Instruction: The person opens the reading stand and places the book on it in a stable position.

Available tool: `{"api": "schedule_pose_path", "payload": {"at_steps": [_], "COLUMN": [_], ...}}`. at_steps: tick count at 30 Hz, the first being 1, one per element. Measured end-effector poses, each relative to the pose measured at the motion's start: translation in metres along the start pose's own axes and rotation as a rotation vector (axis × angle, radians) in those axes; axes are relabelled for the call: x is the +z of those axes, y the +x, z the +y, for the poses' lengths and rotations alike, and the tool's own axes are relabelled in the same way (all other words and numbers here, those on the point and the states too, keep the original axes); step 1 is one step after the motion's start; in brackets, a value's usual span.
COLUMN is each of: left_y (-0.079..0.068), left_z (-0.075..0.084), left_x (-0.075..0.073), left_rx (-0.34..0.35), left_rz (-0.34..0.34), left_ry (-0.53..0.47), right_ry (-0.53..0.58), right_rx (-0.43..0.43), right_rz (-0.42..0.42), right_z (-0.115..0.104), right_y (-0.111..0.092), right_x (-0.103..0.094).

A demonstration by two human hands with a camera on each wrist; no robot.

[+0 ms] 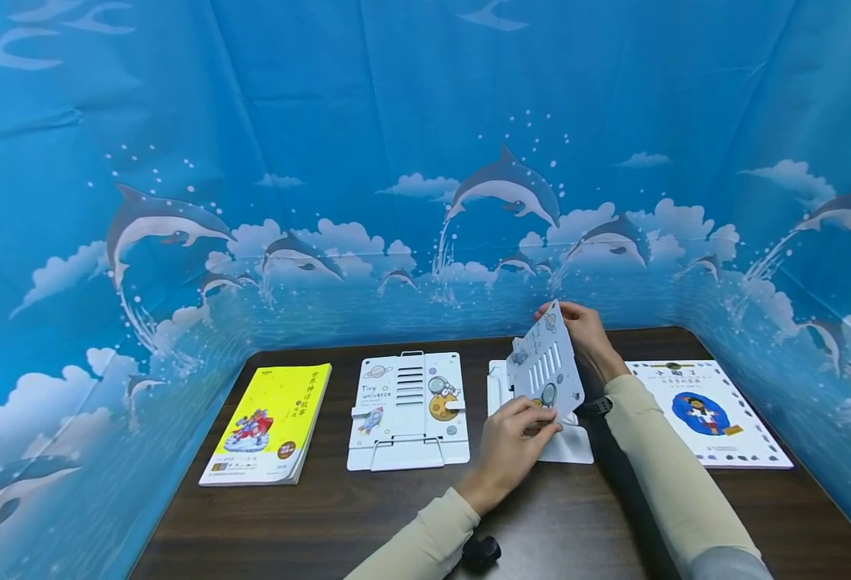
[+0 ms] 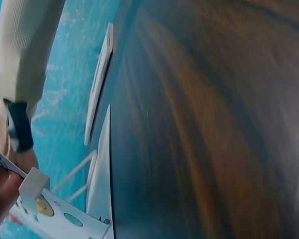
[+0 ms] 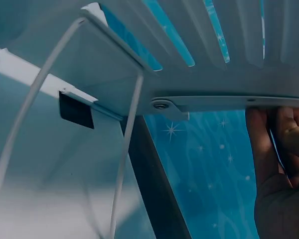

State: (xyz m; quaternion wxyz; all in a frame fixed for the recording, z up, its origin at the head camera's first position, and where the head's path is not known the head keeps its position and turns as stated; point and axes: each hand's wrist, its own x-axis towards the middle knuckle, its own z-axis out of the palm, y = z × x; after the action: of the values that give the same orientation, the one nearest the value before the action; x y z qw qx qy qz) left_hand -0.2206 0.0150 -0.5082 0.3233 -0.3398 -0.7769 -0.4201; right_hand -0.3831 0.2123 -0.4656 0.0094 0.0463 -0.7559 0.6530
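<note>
A white book stand with slots and space drawings has its panel tilted up from its base plate. My left hand pinches the panel's near edge between thumb and fingers. In the left wrist view, those fingers are beside a white page clip. My right hand holds the far upper edge, partly hidden behind the panel. From beneath, the right wrist view shows the right fingers at the panel's edge and a wire support between panel and base.
Flat on the brown table lies a second white stand, left of the raised one. A yellow book lies at the far left, a white picture book at the right. A dolphin-print curtain encloses the table's back and sides.
</note>
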Motion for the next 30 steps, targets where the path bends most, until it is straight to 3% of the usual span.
{"api": "schedule_pose_path", "payload": {"at_steps": [5,12,17,21,23,26,30], "left_y": [0.001,0.001,0.001,0.003,0.006,0.014,0.026], "left_z": [0.011,0.023,0.022,0.017,0.012,0.003,-0.011], "left_x": [0.010,0.015,0.013,0.007,0.002,-0.007,-0.019], "left_rx": [-0.016,-0.127,-0.110,-0.033,-0.025,-0.076,-0.187], "left_rz": [0.012,-0.032,-0.059,-0.078,-0.081,-0.083,-0.075], "left_ry": [0.004,-0.056,-0.055,0.005,0.016,0.001,-0.027], "right_ry": [-0.041,0.079,-0.004,-0.172,-0.249,-0.303,-0.275], "right_rx": [-0.001,0.052,0.014,-0.019,-0.016,0.003,0.021], "right_rz": [-0.090,-0.178,-0.173,-0.140,-0.098,-0.026,0.026], "right_z": [-0.005,-0.010,-0.010,-0.011,-0.013,-0.015,-0.013], "right_y": [0.001,-0.002,-0.005,-0.010,-0.014,-0.023,-0.043], "right_x": [0.006,0.013,0.011,0.005,0.001,-0.004,-0.005]}}
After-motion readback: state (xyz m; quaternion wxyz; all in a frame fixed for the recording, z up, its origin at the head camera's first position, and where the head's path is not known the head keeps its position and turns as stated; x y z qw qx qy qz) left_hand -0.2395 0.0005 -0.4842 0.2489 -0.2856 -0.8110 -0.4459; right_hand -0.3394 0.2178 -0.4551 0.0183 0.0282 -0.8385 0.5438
